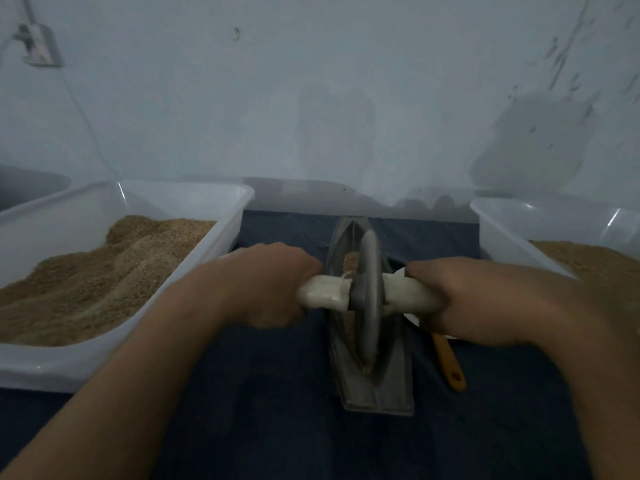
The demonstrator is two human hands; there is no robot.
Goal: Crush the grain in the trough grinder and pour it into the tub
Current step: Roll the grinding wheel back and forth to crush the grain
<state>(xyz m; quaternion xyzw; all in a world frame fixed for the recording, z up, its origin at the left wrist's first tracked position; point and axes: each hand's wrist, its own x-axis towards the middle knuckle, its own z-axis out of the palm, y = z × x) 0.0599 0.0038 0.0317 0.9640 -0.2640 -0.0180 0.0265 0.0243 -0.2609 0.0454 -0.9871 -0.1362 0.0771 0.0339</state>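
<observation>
Crushing stage: left hand [273, 282] and right hand [460, 299] grip the wheel [369, 292] axle; grain [349, 263] sits in the trough [377, 382]. Pouring into tub [512, 233] remains.

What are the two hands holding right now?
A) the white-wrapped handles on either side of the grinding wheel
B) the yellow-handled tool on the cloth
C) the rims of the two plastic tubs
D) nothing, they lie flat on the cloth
A: the left hand and right hand each grip a white-wrapped handle beside the wheel standing in the trough.
</observation>
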